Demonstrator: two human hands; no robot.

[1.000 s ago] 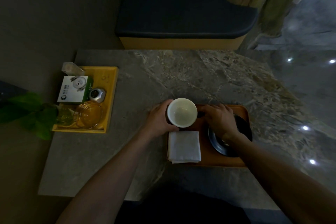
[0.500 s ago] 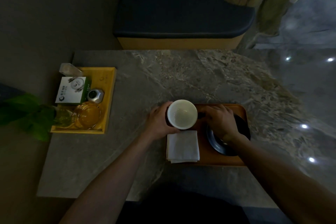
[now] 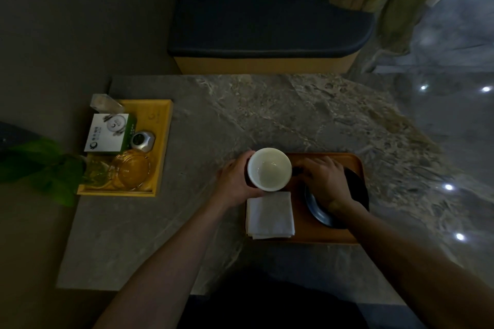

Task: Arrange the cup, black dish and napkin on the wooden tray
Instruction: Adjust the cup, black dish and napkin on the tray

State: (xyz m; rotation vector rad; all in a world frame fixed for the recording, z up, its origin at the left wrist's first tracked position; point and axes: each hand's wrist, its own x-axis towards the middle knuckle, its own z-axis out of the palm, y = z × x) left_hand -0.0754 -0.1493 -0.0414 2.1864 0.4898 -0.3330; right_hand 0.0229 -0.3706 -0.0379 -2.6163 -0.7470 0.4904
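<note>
Two bare hands work over a brown rounded wooden tray (image 3: 352,165) on the grey marbled stone counter (image 3: 240,115). The left hand (image 3: 235,184) wraps curled fingers around the white round ceramic cup (image 3: 269,169) at the tray's far left corner. The folded white square napkin (image 3: 270,215) lies just beneath the cup. The right hand (image 3: 324,180) rests, fingers loosely spread, on the black round dish (image 3: 358,189).

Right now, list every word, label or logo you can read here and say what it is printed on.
No text can be quoted.
White and green box in the yellow tray: a round logo and small print, too blurred to read.
Cup, napkin, black dish, wooden tray: no markings visible.
</note>
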